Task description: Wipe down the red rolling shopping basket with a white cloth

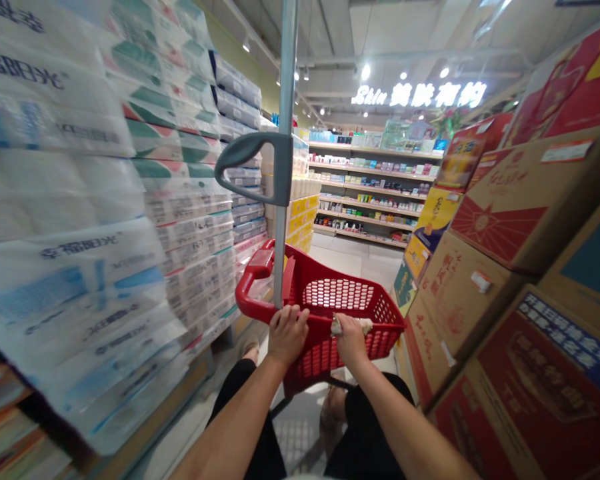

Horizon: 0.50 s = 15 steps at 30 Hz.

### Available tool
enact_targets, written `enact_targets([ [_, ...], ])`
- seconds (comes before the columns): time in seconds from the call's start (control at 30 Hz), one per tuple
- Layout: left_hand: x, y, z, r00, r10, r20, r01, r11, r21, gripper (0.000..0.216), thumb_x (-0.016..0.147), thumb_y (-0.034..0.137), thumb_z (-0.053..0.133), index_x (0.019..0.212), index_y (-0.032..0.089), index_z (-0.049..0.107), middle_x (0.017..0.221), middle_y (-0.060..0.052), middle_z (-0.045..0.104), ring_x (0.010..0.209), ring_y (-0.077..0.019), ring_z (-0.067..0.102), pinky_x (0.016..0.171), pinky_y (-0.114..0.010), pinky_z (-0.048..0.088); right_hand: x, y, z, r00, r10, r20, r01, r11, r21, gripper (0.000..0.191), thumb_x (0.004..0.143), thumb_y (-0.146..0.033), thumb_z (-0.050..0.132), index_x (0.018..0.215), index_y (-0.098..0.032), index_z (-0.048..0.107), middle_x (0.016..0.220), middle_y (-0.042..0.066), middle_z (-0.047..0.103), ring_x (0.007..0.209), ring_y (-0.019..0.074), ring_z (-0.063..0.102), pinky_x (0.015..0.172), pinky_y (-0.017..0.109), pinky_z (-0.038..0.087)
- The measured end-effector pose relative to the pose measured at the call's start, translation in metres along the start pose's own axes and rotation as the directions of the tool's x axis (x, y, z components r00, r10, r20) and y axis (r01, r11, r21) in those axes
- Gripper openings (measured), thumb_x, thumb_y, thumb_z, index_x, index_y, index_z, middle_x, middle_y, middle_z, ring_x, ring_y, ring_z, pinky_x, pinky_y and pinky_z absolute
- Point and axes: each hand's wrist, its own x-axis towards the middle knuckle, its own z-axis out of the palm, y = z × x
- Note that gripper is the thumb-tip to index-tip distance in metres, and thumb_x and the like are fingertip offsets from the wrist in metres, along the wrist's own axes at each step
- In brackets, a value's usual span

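Observation:
A red plastic shopping cart (pixel 320 360) with perforated walls stands right in front of my legs. A grey upright pole (pixel 280 253) rises from its left side and carries a grey loop handle (pixel 280 170). My left hand (pixel 287 335) is closed over the cart's near rim, close to the foot of the pole. Just to the right, my right hand (pixel 351 340) is closed at the same rim around a crumpled whitish wad (pixel 365 325), whose ends stick out on both sides of the fingers. What the wad is made of cannot be made out.
Tall stacks of wrapped tissue packs (pixel 105 267) line the left side. Cardboard boxes (pixel 495 200) are piled high on the right. Pale floor (pixel 340 250) runs between them toward shelves (pixel 375 187) of small goods under a lit sign (pixel 420 95).

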Motion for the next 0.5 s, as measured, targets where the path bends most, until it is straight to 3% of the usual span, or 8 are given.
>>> enact_targets([
  [0.5, 0.002, -0.001, 0.000, 0.999, 0.014, -0.050, -0.012, 0.999, 0.039, 0.024, 0.083, 0.026, 0.057, 0.105, 0.027, 0.067, 0.109, -0.004, 0.065, 0.109, -0.0242, 0.051, 0.097, -0.039, 0.030, -0.008, 0.015, 0.015, 0.984, -0.100, -0.151, 0.113, 0.991, 0.077, 0.061, 0.062, 0.000, 0.038, 0.116, -0.016, 0.062, 0.117, 0.011, 0.064, 0.112, 0.0240, 0.055, 0.101, 0.044, 0.041],
])
